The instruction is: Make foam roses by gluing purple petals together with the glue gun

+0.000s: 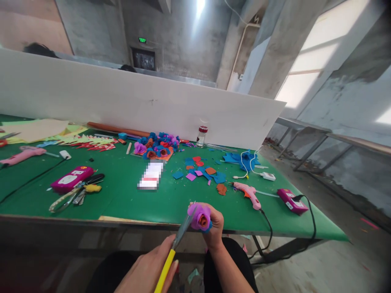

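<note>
Gripping yellow-handled scissors (166,267) in the closed left hand (149,262), at the purple paper rose (201,219) pinched by the right hand (216,226), risks torn petals (205,211) should the blade (182,232) slip.

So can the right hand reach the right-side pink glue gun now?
Probably yes, once freed: the right hand holds the purple flower, but only bare green tabletop seems to lie between that hand and the glue gun.

By the desk's (119,205) near edge sits the flower (200,219), in the right hand (216,224); behind it lie loose scraps (210,171), then a jar (200,140) before the partition (146,97), a flower heap (162,152) to the jar's left, and over right, a glue gun (250,194) beside a power box (291,201).
</note>
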`<state>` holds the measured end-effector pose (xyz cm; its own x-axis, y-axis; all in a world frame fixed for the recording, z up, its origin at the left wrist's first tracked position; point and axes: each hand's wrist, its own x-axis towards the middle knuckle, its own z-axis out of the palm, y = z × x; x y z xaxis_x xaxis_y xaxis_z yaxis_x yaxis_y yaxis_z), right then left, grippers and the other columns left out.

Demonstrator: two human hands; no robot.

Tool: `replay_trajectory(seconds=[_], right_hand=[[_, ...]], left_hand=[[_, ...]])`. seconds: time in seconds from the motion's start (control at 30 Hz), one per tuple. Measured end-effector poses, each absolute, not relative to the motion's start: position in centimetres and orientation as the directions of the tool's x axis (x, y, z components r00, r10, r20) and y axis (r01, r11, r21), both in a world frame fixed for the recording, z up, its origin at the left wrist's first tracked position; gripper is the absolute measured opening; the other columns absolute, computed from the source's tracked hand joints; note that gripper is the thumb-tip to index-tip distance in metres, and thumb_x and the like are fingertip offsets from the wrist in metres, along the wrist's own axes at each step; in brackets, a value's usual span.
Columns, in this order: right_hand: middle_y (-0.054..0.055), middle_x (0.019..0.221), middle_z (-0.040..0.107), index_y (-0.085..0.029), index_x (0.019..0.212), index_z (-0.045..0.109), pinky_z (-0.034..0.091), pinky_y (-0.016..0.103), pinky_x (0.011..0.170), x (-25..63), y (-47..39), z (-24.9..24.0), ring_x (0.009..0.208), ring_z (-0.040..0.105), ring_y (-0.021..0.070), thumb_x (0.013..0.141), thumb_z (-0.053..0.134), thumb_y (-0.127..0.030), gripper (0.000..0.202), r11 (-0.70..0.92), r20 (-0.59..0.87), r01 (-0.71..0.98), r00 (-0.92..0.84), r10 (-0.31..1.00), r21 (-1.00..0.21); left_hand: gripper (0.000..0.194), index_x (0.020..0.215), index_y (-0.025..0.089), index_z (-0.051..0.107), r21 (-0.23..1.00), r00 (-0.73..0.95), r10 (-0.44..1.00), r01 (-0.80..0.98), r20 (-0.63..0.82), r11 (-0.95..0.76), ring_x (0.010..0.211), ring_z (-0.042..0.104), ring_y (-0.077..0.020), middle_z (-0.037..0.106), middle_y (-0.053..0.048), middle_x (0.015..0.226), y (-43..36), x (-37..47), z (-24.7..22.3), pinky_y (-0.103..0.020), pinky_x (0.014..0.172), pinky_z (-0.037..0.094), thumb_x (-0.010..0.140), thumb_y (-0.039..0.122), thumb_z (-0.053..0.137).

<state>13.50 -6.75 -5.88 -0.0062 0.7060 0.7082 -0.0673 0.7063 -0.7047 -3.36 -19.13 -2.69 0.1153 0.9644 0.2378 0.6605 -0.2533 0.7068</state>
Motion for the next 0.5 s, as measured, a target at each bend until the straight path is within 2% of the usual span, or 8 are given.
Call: replay_trajectory(seconds=[0.2, 0.5], right_hand=[[0.008, 0.08, 0.076, -0.021, 0.077, 0.076, 0.056, 0.034, 0.068, 13.81, -6.72, -5.7, 0.074, 0.072, 0.0244, 0.081, 0.066, -0.033, 0.016, 0.697, 0.697, 0.01, 0.015, 0.717, -0.717], [0.006, 0.078, 0.076, -0.023, 0.076, 0.076, 0.056, 0.031, 0.064, 13.84, -6.65, -5.6, 0.071, 0.071, 0.0234, 0.08, 0.065, -0.03, 0.014, 0.721, 0.726, 0.089, 0.031, 0.687, -0.687]], left_hand=[[0.038, 0.125, 0.029, 0.055, 0.726, 0.175, 0.959, 0.626, 0.223, -0.283, 0.066, 0.068, -0.0178, 0.071, -0.004, 0.08, -18.65, -3.89, -2.53, -0.02, 0.067, 0.053, 0.088, 0.036, 0.049], [0.034, 0.123, 0.03, 0.055, 0.73, 0.158, 0.956, 0.62, 0.245, -0.289, 0.068, 0.068, -0.0173, 0.071, -0.003, 0.08, -18.42, -3.73, -2.7, -0.02, 0.063, 0.052, 0.09, 0.036, 0.047]])
